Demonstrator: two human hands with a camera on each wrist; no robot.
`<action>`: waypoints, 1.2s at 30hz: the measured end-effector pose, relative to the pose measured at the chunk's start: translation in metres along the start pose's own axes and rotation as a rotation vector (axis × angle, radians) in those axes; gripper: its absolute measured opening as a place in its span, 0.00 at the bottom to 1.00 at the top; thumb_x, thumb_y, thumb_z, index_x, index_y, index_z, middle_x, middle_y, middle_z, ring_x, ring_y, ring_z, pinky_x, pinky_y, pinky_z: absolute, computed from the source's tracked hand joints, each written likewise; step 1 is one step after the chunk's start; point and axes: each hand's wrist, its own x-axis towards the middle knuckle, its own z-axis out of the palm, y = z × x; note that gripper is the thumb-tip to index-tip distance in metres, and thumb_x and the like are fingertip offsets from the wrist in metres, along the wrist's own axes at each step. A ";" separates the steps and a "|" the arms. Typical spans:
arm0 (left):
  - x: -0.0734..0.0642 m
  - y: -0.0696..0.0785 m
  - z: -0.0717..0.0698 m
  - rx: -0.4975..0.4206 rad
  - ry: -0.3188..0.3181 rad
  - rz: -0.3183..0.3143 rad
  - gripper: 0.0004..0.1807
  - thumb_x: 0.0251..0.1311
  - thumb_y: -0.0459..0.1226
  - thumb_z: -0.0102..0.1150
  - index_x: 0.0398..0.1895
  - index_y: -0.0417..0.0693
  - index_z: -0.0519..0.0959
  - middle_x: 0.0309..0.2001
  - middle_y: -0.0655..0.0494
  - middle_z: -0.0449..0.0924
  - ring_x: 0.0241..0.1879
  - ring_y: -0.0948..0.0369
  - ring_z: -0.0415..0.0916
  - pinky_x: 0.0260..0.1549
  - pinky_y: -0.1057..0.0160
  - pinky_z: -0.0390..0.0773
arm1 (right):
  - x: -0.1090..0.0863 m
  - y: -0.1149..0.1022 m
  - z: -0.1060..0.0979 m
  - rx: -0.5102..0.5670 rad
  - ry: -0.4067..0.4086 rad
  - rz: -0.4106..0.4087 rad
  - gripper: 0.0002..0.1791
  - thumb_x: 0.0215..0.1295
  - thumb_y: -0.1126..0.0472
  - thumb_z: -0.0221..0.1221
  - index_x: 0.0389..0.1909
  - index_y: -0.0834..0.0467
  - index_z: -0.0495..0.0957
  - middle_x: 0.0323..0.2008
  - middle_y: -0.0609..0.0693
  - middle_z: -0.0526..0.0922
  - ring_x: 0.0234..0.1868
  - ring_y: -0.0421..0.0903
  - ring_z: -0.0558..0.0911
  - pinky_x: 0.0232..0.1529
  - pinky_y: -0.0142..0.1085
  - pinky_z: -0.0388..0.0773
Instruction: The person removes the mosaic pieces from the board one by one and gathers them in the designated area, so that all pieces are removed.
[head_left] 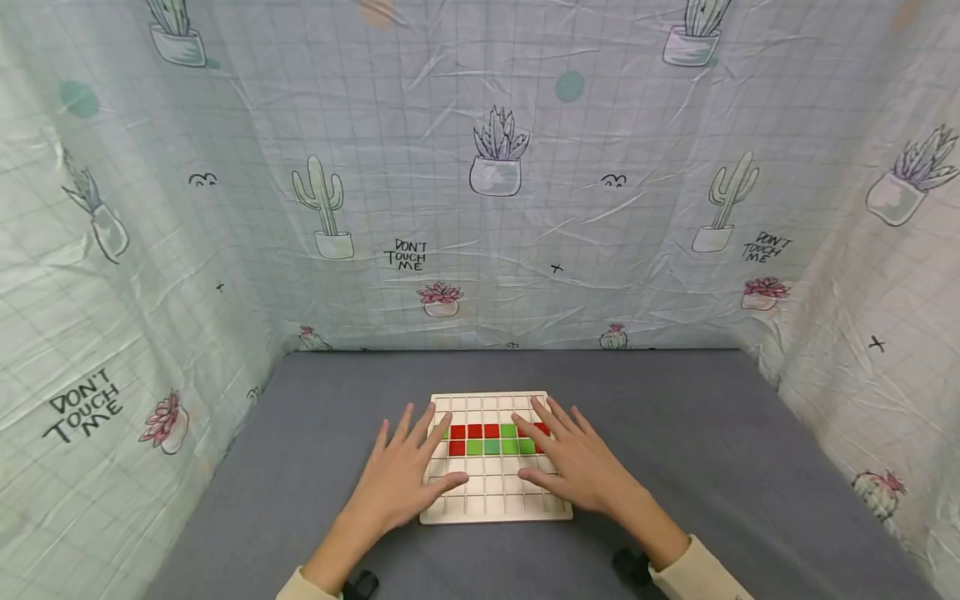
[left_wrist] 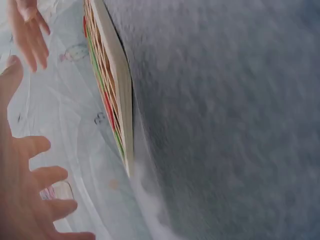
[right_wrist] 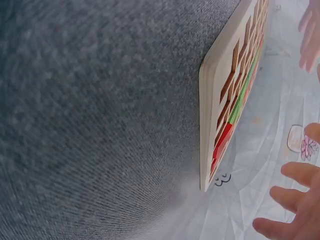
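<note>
A pale wooden grid board point(head_left: 495, 505) lies on the grey table, with square cells. Across its middle run two rows of red tiles point(head_left: 457, 447) and green tiles point(head_left: 509, 446). My left hand point(head_left: 397, 481) is spread over the board's left side, holding nothing. Over the right side, my right hand point(head_left: 588, 467) also has its fingers spread, and it covers some tiles at that end. Both wrist views show the hands raised above the board, fingers point(left_wrist: 50, 175) and fingers point(right_wrist: 292, 197) apart, with the board's edge point(right_wrist: 206, 130) flat on the cloth.
Grey cloth point(head_left: 337, 400) covers the table around the board. A pale curtain point(head_left: 510, 225) printed with potted cacti hangs behind and on both sides. Dark wrist straps point(head_left: 632, 567) sit at the sleeve ends.
</note>
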 end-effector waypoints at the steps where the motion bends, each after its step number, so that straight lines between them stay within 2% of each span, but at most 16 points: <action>1: -0.001 -0.003 0.000 -0.026 0.000 -0.014 0.51 0.62 0.76 0.45 0.83 0.65 0.56 0.83 0.52 0.53 0.82 0.42 0.48 0.73 0.29 0.54 | 0.000 0.000 -0.001 0.008 -0.006 0.000 0.42 0.70 0.33 0.57 0.81 0.42 0.60 0.81 0.59 0.59 0.82 0.63 0.57 0.74 0.68 0.58; 7: -0.003 -0.021 -0.003 -0.263 0.038 -0.108 0.45 0.67 0.68 0.53 0.83 0.68 0.54 0.81 0.53 0.58 0.80 0.44 0.56 0.68 0.29 0.64 | 0.001 0.002 -0.002 0.071 -0.054 0.021 0.40 0.73 0.37 0.56 0.82 0.44 0.58 0.80 0.61 0.59 0.81 0.63 0.58 0.74 0.66 0.59; 10: -0.004 -0.031 -0.002 -0.362 0.091 -0.142 0.42 0.70 0.63 0.54 0.83 0.64 0.57 0.80 0.50 0.61 0.77 0.44 0.63 0.64 0.28 0.67 | 0.002 0.003 -0.001 0.112 -0.062 0.025 0.40 0.73 0.38 0.57 0.82 0.45 0.58 0.79 0.62 0.61 0.79 0.63 0.62 0.73 0.65 0.62; 13: -0.004 -0.040 0.001 -0.465 0.135 -0.173 0.40 0.72 0.59 0.53 0.82 0.60 0.59 0.79 0.47 0.63 0.76 0.42 0.65 0.65 0.29 0.67 | 0.003 0.005 0.000 0.137 -0.071 0.030 0.39 0.74 0.39 0.57 0.81 0.45 0.60 0.78 0.62 0.64 0.76 0.64 0.67 0.71 0.65 0.65; 16: -0.004 -0.047 0.004 -0.598 0.155 -0.200 0.37 0.75 0.56 0.52 0.82 0.55 0.60 0.77 0.44 0.65 0.73 0.41 0.68 0.65 0.33 0.70 | 0.005 0.005 0.001 0.151 -0.081 0.040 0.38 0.74 0.40 0.57 0.81 0.46 0.61 0.77 0.61 0.65 0.74 0.63 0.70 0.68 0.64 0.69; 20: -0.001 -0.053 0.007 -0.788 0.146 -0.264 0.34 0.77 0.54 0.50 0.81 0.55 0.61 0.73 0.41 0.70 0.64 0.44 0.79 0.56 0.46 0.82 | 0.008 0.006 0.004 0.151 -0.063 0.023 0.38 0.73 0.43 0.60 0.79 0.49 0.63 0.74 0.61 0.70 0.70 0.62 0.74 0.64 0.62 0.73; 23: 0.001 -0.053 0.008 -0.919 0.130 -0.324 0.34 0.77 0.54 0.51 0.80 0.52 0.62 0.68 0.37 0.73 0.57 0.45 0.83 0.49 0.54 0.86 | 0.012 0.005 0.005 0.149 -0.038 -0.001 0.37 0.72 0.45 0.62 0.78 0.50 0.65 0.69 0.58 0.75 0.65 0.58 0.79 0.61 0.58 0.78; 26: 0.003 -0.052 0.009 -1.020 0.123 -0.368 0.34 0.77 0.53 0.51 0.79 0.47 0.63 0.66 0.34 0.75 0.55 0.43 0.84 0.46 0.57 0.87 | 0.016 0.004 0.005 0.151 -0.027 -0.016 0.35 0.71 0.47 0.63 0.76 0.51 0.68 0.64 0.54 0.79 0.58 0.51 0.83 0.55 0.51 0.81; 28: 0.003 -0.050 0.010 -1.059 0.117 -0.388 0.34 0.77 0.52 0.52 0.78 0.44 0.64 0.64 0.33 0.76 0.55 0.43 0.84 0.46 0.57 0.87 | 0.019 0.002 0.005 0.156 -0.029 -0.020 0.35 0.71 0.49 0.64 0.75 0.52 0.69 0.61 0.53 0.80 0.53 0.48 0.83 0.51 0.48 0.82; 31: 0.004 -0.047 0.012 -1.063 0.107 -0.405 0.34 0.76 0.51 0.54 0.78 0.43 0.64 0.59 0.34 0.81 0.50 0.47 0.86 0.44 0.59 0.87 | 0.023 -0.001 0.005 0.168 -0.044 -0.019 0.34 0.70 0.50 0.65 0.74 0.53 0.71 0.59 0.53 0.81 0.51 0.46 0.83 0.48 0.47 0.82; 36: 0.008 -0.045 0.019 -1.037 0.067 -0.424 0.33 0.72 0.46 0.62 0.76 0.44 0.67 0.45 0.41 0.86 0.33 0.55 0.86 0.31 0.61 0.86 | 0.032 -0.003 0.006 0.196 -0.073 -0.020 0.32 0.71 0.50 0.64 0.73 0.53 0.72 0.61 0.53 0.81 0.53 0.48 0.84 0.49 0.47 0.83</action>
